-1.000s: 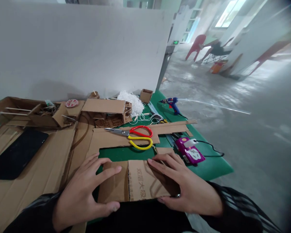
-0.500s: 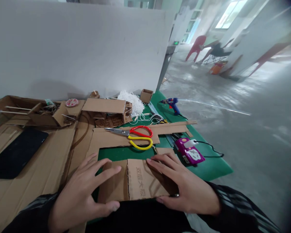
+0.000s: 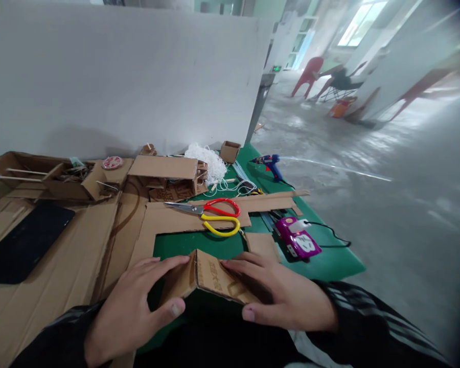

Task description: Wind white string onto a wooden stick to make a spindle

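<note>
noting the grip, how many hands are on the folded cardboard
2: the left hand at the left side of the folded cardboard, the right hand at its right side. Some fingers are partly hidden.

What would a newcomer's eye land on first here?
Likely the metal-bladed scissors with one red and one yellow looped handle, lying on a flat brown cardboard strip mid-picture. Next, perhaps the glossy purple plastic box with a black cord, toward the right of the green tabletop. Nearest the viewer, the bare left hand and bare right hand hold a printed brown cardboard piece bent into a peak.
</note>
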`<state>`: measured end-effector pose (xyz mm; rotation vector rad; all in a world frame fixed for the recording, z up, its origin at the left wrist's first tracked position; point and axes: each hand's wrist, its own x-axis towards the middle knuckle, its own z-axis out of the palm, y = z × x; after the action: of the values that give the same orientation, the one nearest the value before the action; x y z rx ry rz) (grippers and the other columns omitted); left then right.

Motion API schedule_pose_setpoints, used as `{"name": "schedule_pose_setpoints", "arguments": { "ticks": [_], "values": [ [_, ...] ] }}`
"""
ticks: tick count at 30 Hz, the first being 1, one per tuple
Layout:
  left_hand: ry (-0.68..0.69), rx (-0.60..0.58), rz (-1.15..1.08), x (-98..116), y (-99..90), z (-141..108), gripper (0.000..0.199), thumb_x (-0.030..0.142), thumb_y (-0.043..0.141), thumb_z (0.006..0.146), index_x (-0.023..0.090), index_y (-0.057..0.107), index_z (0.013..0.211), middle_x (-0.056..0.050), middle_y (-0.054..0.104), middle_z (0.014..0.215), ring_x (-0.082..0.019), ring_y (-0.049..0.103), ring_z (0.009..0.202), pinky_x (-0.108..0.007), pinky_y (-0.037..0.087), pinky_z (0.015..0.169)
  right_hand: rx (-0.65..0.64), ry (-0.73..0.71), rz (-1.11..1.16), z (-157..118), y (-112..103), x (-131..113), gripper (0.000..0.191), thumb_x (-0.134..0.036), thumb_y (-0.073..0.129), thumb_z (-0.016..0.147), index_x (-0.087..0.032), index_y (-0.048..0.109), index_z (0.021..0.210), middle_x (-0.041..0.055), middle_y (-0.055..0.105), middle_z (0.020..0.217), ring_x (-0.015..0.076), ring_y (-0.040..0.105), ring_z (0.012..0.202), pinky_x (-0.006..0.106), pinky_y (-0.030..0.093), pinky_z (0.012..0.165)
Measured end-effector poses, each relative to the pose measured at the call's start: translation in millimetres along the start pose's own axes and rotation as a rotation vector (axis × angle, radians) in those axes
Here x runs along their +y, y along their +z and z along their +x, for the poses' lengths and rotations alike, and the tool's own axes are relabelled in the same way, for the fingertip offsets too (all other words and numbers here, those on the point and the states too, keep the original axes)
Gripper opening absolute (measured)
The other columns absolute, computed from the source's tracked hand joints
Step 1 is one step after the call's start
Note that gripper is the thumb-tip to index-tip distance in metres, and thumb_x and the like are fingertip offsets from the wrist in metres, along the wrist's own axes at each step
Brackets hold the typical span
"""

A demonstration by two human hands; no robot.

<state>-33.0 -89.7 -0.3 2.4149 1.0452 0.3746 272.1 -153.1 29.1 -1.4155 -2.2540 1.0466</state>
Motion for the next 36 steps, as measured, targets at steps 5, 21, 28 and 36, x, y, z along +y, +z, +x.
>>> {"name": "schedule_pose_setpoints", "arguments": {
  "ticks": [5,21,28,36],
  "values": [
    [-0.086,-0.127,-0.175,-1,-2.2,8,0.049,0.053,0.048,0.09,0.032,0.051,0.134,-0.005,0.073,0.111,-0.027,0.069,0.096,-0.039,0.056,0.082,-0.093,0.028,0.08,9,-6,2,0.059,-0.05,0.058,0.088,-0.018,0.052,0.137,0.0123,0.063,0.123,0.0255,0.061,0.11,0.035,0.048,0.096],
    [-0.222,-0.091,0.216,12,16.2,11,0.034,0.044,0.043,0.093,0.024,0.047,0.119,-0.01,0.064,0.122,-0.032,0.066,0.101,-0.048,0.05,0.082,-0.147,0.078,0.123,30,1,11,0.053,-0.053,0.046,0.093,-0.014,0.059,0.127,0.0125,0.066,0.113,0.0228,0.063,0.095,0.033,0.05,0.084],
    [-0.186,-0.057,0.269,10,22.4,15,0.025,0.038,0.04,0.095,0.024,0.045,0.114,-0.008,0.067,0.113,-0.031,0.069,0.094,-0.047,0.052,0.075,-0.119,0.123,0.121,33,6,11,0.05,-0.053,0.043,0.095,-0.016,0.061,0.122,0.0117,0.069,0.111,0.0237,0.065,0.098,0.034,0.05,0.085],
    [-0.178,-0.029,0.272,8,21.0,12,0.036,0.046,0.042,0.094,0.026,0.04,0.123,-0.008,0.065,0.122,-0.03,0.068,0.098,-0.046,0.052,0.077,-0.065,0.135,0.147,33,-7,10,0.046,-0.049,0.046,0.094,-0.016,0.06,0.124,0.0105,0.067,0.115,0.0223,0.064,0.098,0.034,0.051,0.085]
  ]
}}
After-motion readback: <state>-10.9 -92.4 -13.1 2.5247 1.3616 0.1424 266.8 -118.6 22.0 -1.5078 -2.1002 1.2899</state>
